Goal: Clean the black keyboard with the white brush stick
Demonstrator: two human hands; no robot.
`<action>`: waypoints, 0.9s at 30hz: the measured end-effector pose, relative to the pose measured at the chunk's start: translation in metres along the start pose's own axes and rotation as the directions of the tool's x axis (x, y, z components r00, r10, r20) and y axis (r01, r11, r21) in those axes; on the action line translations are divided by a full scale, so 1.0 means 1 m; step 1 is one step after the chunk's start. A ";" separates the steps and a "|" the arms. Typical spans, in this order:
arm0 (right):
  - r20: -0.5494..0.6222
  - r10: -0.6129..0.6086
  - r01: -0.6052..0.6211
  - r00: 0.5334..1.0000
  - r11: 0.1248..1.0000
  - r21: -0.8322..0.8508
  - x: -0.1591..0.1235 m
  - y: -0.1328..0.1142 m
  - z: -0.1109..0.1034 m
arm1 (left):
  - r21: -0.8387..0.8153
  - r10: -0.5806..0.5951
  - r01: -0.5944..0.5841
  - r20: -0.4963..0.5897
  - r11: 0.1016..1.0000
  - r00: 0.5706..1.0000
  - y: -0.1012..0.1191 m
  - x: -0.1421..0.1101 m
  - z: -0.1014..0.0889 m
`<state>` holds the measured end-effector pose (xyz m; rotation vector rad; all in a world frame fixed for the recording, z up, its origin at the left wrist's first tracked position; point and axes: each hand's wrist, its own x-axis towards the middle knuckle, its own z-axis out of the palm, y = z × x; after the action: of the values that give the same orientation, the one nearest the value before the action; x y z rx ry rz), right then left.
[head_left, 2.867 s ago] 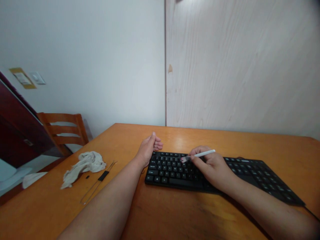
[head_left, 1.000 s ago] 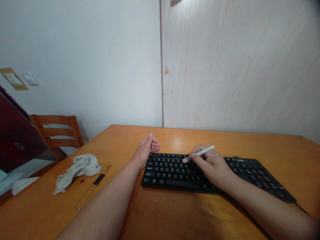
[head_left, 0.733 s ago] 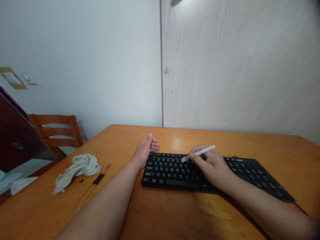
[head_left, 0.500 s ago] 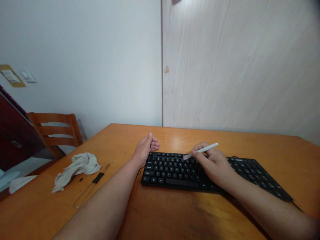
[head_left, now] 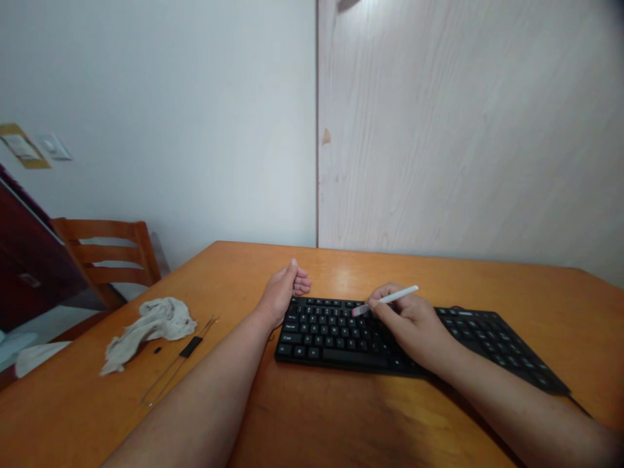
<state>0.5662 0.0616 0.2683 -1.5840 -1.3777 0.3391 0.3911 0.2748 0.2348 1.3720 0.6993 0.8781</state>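
My right hand point(head_left: 412, 328) grips a slim white-handled brush point(head_left: 385, 302), and its bristle end rests on the upper middle keys of a black computer keyboard point(head_left: 331, 338). My left hand point(head_left: 284, 292) lies curled and empty on the table, just beyond the keyboard's upper left corner. A crumpled off-white cloth point(head_left: 146, 335) lies left of my left forearm. Beside it are a thin wire loop tool with a black grip point(head_left: 190, 347) and a tiny black piece point(head_left: 157, 350).
The orange wooden table point(head_left: 336, 416) ends at a white wall and pale wood door point(head_left: 463, 130). A wooden chair point(head_left: 104, 253) and dark red furniture point(head_left: 24, 273) stand beyond the left table edge. The keyboard's cable runs off at the right.
The brush tip has shifted left across the keys since the last frame, after moving back and forth. My left hand stays put. The whole view has turned slightly.
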 end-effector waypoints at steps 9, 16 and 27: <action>-0.027 -0.019 0.018 0.999 0.999 -0.031 0.001 -0.001 0.000 | 0.006 0.004 -0.004 0.007 1.000 1.000 -0.002 0.001 -0.001; -0.099 -0.030 0.017 0.995 0.991 -0.129 -0.001 0.002 -0.001 | 0.002 -0.001 0.001 0.006 1.000 1.000 -0.002 0.002 -0.001; -0.104 -0.088 0.071 0.991 0.985 -0.158 0.000 -0.002 0.000 | 0.010 0.005 -0.005 0.008 1.000 1.000 0.001 0.000 0.000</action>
<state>0.5649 0.0609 0.2701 -1.6421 -1.4039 0.0962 0.3904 0.2746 0.2357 1.3861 0.6956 0.8734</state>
